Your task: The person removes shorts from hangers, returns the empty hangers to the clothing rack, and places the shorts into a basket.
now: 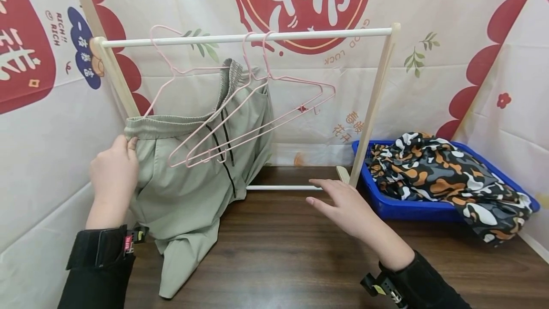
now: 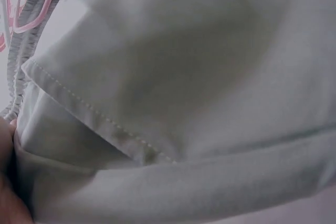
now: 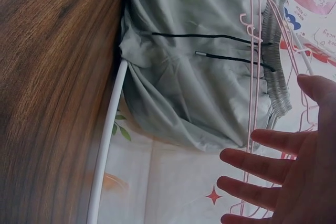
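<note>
here, trousers (image 1: 171, 204) hang beside the left hand (image 1: 115, 170) — waistband (image 1: 165, 128) pinched.

a small draped booth: cream cloth sheets (image 1: 429, 4) printed with red medallions (image 1: 305, 8) and scalloped borders (image 1: 484, 67) hang behind and beside a dark wood-grain desk (image 1: 279, 252), where a tabletop garment rack (image 1: 326, 35) stands.

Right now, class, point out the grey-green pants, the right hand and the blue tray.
Grey-green pants (image 1: 182, 187): head view, on the front cloth.
Right hand (image 1: 345, 206): head view, on the back of it.
Blue tray (image 1: 413, 210): head view, on its front wall.
</note>
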Demonstrator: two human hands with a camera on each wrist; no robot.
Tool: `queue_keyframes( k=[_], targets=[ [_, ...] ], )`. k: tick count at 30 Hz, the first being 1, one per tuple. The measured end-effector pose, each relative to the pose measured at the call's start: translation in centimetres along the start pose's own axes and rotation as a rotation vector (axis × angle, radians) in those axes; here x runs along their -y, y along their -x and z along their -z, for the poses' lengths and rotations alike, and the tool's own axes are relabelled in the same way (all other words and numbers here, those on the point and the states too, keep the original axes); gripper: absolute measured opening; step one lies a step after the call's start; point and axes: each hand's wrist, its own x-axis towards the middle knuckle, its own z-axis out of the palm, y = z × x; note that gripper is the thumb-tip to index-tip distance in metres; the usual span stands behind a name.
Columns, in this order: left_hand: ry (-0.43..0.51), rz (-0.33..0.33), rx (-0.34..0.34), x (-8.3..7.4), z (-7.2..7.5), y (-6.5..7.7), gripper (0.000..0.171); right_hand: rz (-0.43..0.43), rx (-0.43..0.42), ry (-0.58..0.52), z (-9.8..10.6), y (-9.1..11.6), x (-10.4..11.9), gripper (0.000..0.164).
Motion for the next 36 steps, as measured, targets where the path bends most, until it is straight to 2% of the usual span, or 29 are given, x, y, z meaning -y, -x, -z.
queue_keyframes(
  k=[11,18,23,29,34,36],
  targets=[
    [0.01,0.032,-0.042,0.1,0.7,1.5,0.04,-0.01,-0.034,-0.041,0.3,0.1,0.2,0.057],
    [-0.002,-0.021,-0.099,0.0,0.7,2.7,0.04,-0.019,-0.043,-0.059,0.4,0.2,0.2,0.051],
    [-0.008,-0.056,-0.108,0.1,0.7,3.5,0.039,-0.028,-0.04,-0.062,0.4,0.3,0.2,0.054],
    [-0.009,-0.119,-0.16,0.3,0.3,4.5,0.036,-0.024,-0.043,-0.062,0.4,0.4,0.2,0.054],
    [-0.007,-0.102,-0.14,0.5,0.0,5.1,0.035,-0.022,-0.05,-0.058,0.4,0.5,0.1,0.054],
    [-0.005,-0.088,-0.113,0.4,0.0,5.2,0.036,-0.023,-0.051,-0.059,0.4,0.6,0.1,0.053]
  ],
)
